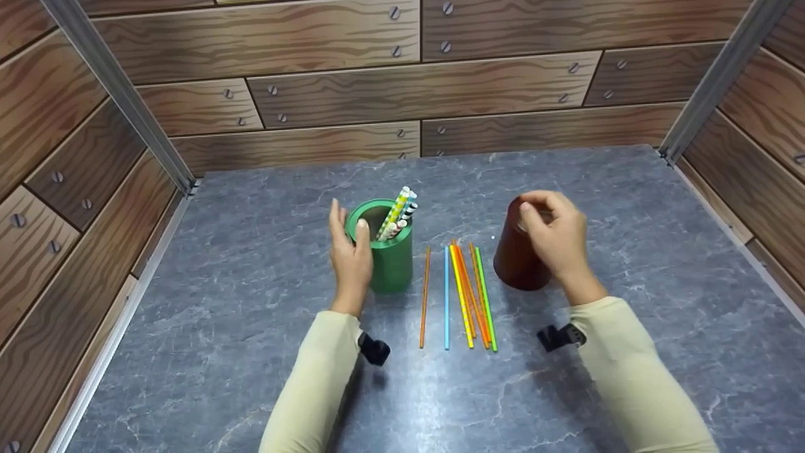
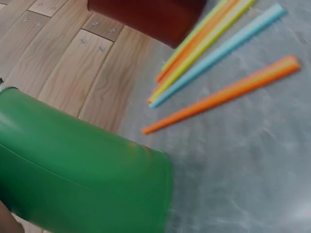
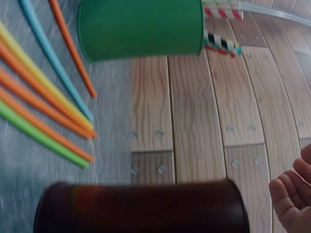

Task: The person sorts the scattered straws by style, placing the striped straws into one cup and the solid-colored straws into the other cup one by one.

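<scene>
A green cup [image 1: 393, 267] stands upright, with several patterned paper straws [image 1: 396, 214] leaning out of its rim. My left hand [image 1: 352, 258] is at the cup's left side, fingers extended and thumb by the near rim; a bit of it shows at the lower left of the left wrist view. Over the mouth of a dark brown cup [image 1: 519, 258] is my right hand [image 1: 560, 236], fingers loosely bent. The right wrist view shows those fingers [image 3: 286, 194] beyond the brown cup's end, with nothing seen in them. The brown cup's inside is hidden.
Several thin, straight coloured sticks lie between the cups, among them an orange stick [image 1: 425, 296], a blue stick [image 1: 447, 296] and a green stick [image 1: 485, 299]. The grey marbled tabletop [image 1: 251, 283] meets wood-patterned walls [image 1: 333, 94] at the back and sides.
</scene>
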Demonstrator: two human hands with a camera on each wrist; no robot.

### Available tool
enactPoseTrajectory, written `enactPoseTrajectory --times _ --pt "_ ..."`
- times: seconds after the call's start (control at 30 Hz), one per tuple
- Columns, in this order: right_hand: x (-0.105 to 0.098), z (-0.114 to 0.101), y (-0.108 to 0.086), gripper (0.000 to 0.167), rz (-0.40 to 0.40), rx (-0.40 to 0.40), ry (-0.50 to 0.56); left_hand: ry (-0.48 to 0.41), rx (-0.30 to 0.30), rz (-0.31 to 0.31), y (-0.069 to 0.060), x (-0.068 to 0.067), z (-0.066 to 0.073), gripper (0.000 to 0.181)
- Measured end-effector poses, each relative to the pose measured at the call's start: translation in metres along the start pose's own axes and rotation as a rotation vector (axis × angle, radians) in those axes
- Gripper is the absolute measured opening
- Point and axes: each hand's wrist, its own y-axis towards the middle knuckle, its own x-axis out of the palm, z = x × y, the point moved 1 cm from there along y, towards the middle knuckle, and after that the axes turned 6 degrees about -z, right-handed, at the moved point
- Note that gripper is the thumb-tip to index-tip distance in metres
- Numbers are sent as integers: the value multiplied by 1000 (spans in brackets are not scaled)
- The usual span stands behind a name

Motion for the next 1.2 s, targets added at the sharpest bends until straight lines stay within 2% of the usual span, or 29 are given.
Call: enactPoseTrajectory --times 0.1,0.17,0.23,0.33,0.4,0.43,0.47,0.53,0.57,0.67,0.8,0.93,1.07,1.2 --pt "-10 5 3 13 30 -4 -36 1 67 42 3 -1 14 59" --pt "-16 9 4 14 43 -2 -61 23 167 80 1 -2 25 57" --pt "-21 13 4 15 54 -2 -71 47 330 133 -2 -3 36 52" --pt "-25 21 5 17 80 3 -72 96 639 194 -10 -1 50 45" --pt "-27 28 5 18 93 15 -70 142 801 173 -18 4 56 41" --pt "-28 32 5 18 98 24 -73 165 848 144 -22 8 58 39" --pt "-29 35 5 19 100 38 -74 191 863 102 -27 12 59 37" --pt "-31 42 5 21 96 73 -61 254 836 -1 -36 20 59 33" --pt "-31 45 5 22 93 90 -51 287 796 -58 -40 25 57 31" --pt "-33 53 5 25 76 143 2 393 624 -195 -50 37 46 30" --pt "-36 54 1 29 53 202 98 483 411 -315 -60 49 26 38" --pt "-37 53 -1 33 42 266 183 494 250 -424 -68 60 9 49" --pt "-33 67 -2 35 25 346 244 489 154 -490 -72 68 -1 53" --pt "-28 78 -1 37 1 404 248 489 92 -483 -72 74 -6 50"
